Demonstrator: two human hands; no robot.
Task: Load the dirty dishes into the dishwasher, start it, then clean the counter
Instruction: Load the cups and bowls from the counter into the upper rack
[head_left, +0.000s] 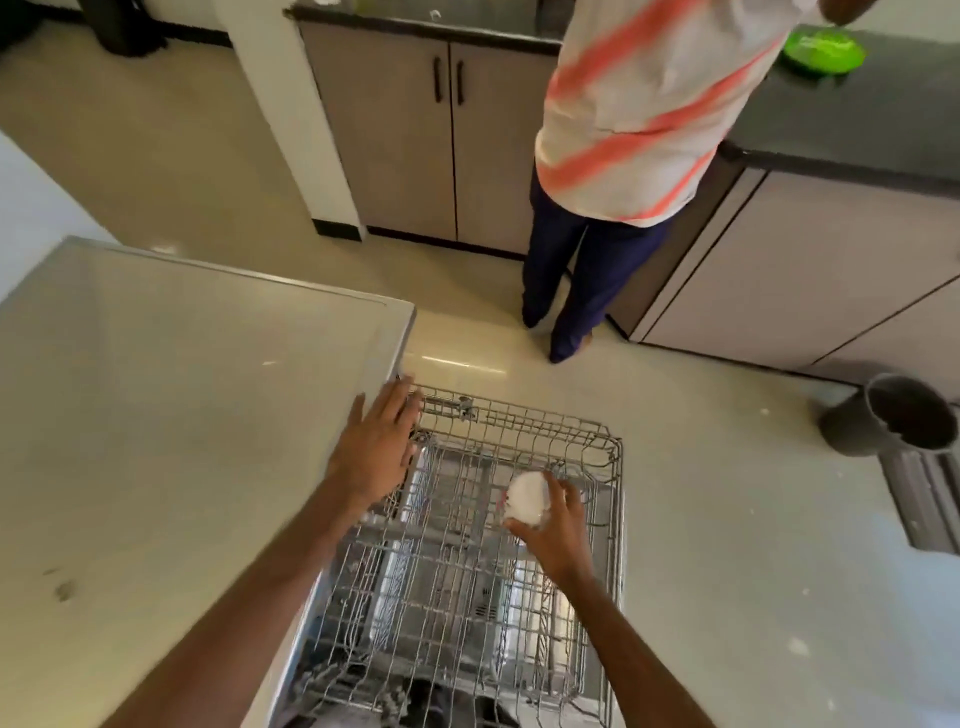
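Observation:
The dishwasher's wire rack (519, 426) is pulled out below me, with the lower rack showing through it. My right hand (558, 525) holds a small white cup (527, 498) over the rack's far right part, fingers curled round it. My left hand (376, 447) lies with straight fingers against the rack's far left corner, beside the edge of the dishwasher's pale top (182, 415). Whether the cup touches the wires I cannot tell.
Another person (639, 119) in a striped shirt stands at the dark counter (831, 124), which carries a green bowl (823, 49). Grey cabinets (415, 135) line the far wall. A grey bin (893, 415) stands on the floor at the right.

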